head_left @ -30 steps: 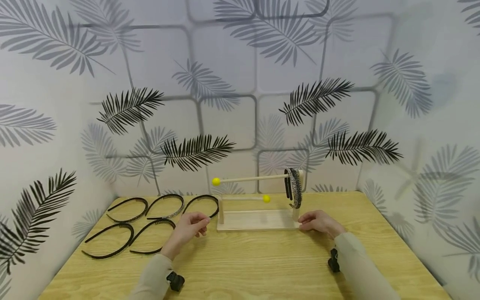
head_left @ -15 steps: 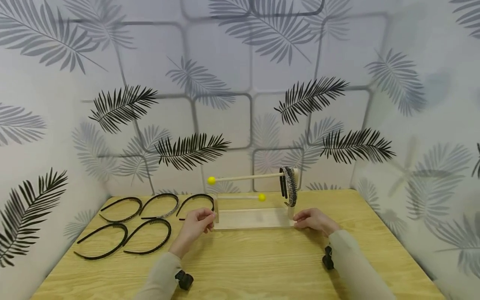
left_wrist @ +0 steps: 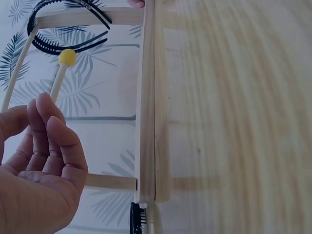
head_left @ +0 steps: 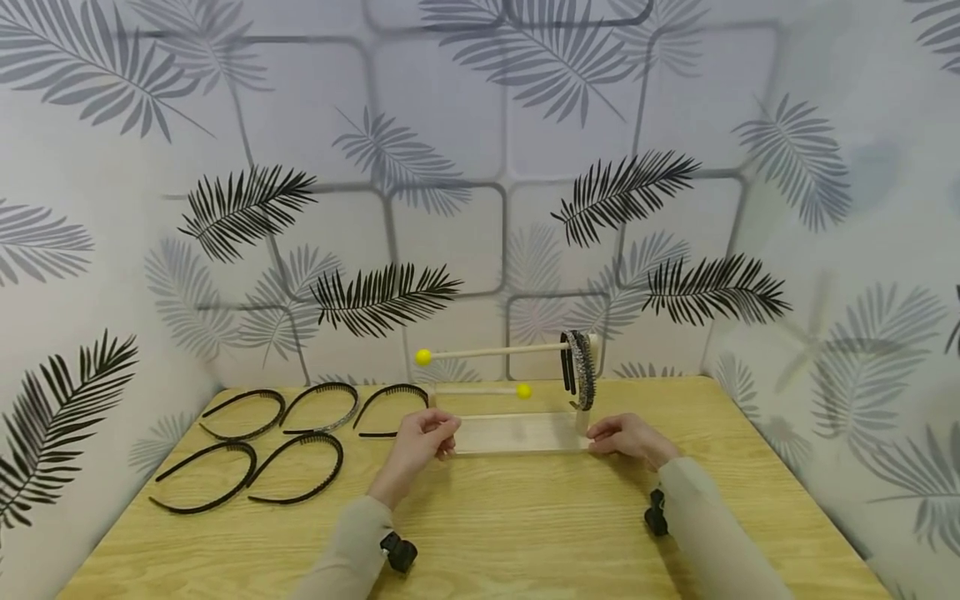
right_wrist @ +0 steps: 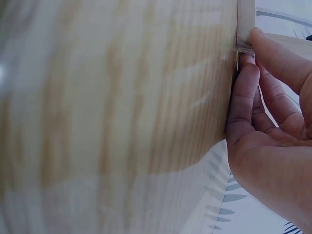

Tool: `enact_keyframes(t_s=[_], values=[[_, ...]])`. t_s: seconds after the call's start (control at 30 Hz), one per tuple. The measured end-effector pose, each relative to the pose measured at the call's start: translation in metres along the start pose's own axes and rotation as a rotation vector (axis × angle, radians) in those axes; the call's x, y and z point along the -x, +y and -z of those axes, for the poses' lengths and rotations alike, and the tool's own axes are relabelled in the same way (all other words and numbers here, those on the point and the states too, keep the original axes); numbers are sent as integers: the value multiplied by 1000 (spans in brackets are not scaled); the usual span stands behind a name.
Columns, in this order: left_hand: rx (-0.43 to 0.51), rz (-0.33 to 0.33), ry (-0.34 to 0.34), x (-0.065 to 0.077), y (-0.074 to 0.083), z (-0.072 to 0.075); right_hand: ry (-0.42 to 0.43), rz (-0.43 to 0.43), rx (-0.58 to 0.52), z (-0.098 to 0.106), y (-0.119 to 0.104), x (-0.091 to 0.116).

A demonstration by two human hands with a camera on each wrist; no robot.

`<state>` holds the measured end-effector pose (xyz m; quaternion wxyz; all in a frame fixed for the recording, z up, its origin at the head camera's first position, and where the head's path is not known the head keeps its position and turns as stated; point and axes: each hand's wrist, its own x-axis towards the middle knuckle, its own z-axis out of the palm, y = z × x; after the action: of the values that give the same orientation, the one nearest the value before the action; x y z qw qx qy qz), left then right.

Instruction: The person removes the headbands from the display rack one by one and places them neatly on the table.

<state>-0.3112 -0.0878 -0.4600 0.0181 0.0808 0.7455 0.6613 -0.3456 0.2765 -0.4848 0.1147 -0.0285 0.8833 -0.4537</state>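
A wooden headband stand (head_left: pixel 517 435) has two rods tipped with yellow balls (head_left: pixel 423 357). Headbands (head_left: pixel 585 375), black and silvery, hang on the upper rod at its right end. My right hand (head_left: pixel 633 440) holds the right end of the base; in the right wrist view its thumb and fingers (right_wrist: pixel 243 105) pinch the corner. Before the stand's left end is my left hand (head_left: pixel 416 450), covering part of the base and post. The left wrist view shows that hand (left_wrist: pixel 44 170) loosely curled, with nothing in it and a gap between it and the base (left_wrist: pixel 146 112).
Several black headbands (head_left: pixel 341 458) lie spread on the left of the wooden table (head_left: pixel 525 533), one with a glittery side. Nearest the stand is a headband (head_left: pixel 397 387) partly behind my left hand. A leaf-patterned backdrop (head_left: pixel 465 250) rises behind the table.
My left hand has moved right, from beside the headbands to in front of the stand's left end. My right hand stays at the base's right end. The head view has shifted slightly.
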Motion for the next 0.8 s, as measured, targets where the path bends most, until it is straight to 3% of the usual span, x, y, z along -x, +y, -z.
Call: enact_keyframes(t_s=[0.37, 0.6, 0.8], values=[[43, 3, -34, -5, 12, -18, 12, 19, 37, 3, 1, 0], [72, -13, -41, -11, 3, -28, 5, 15, 2, -1, 0, 0], [92, -46, -26, -13, 4, -41, 14, 28, 14, 0, 1, 1]])
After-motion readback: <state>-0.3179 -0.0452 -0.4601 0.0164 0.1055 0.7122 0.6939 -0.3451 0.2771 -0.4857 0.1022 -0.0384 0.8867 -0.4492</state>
